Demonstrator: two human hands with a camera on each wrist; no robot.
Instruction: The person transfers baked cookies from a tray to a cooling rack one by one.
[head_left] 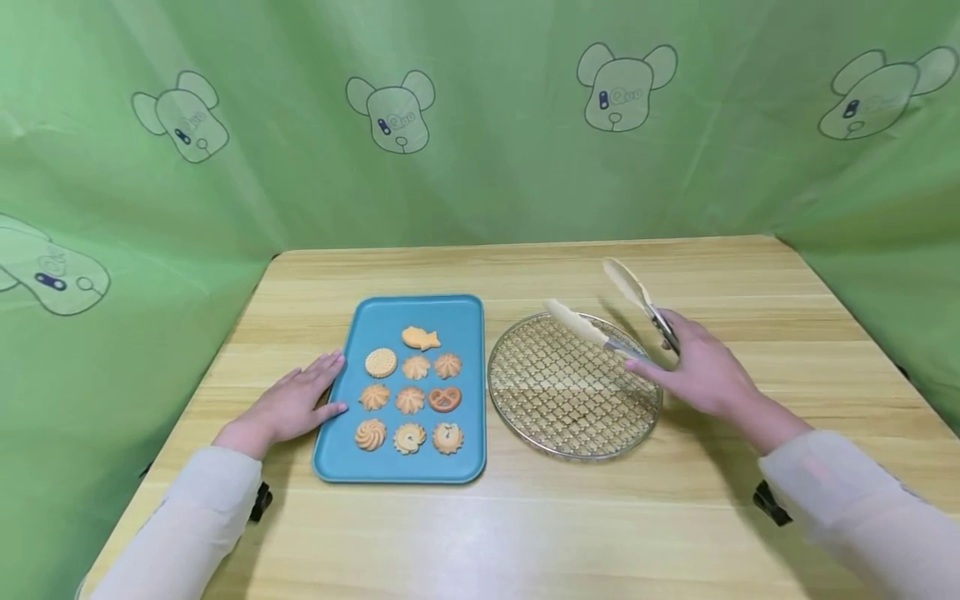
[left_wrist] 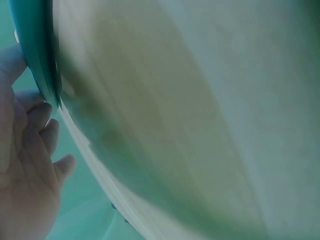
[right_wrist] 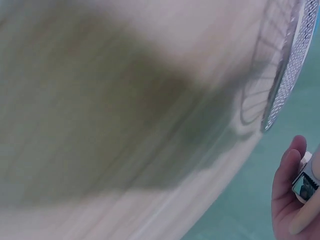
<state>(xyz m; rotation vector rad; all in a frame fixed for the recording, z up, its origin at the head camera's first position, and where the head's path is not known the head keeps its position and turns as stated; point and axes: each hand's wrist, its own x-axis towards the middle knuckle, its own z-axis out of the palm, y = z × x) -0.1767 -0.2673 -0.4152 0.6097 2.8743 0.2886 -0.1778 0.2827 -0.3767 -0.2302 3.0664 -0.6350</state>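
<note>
In the head view my left hand (head_left: 296,400) lies at the left edge of a blue rectangular tray (head_left: 468,312), fingers fairly straight and touching the rim. Rows of cookies lie on the tray, among them a fish-shaped cookie (head_left: 421,337), a pretzel cookie (head_left: 445,399) and a round cookie (head_left: 381,362). With my right hand (head_left: 705,367) I hold metal tongs (head_left: 581,325) with pale tips, their arms spread apart. The tips point forward and left, one overlapping the round wire rack (head_left: 555,400) in this view. The left wrist view shows fingertips right at the tray rim (left_wrist: 37,55).
All of this stands on a light wooden table (head_left: 525,533). The wire rack sits just right of the tray, raised a little on short wire legs, as the right wrist view shows. A green curtain (head_left: 495,192) with printed animal heads surrounds the table's back and sides.
</note>
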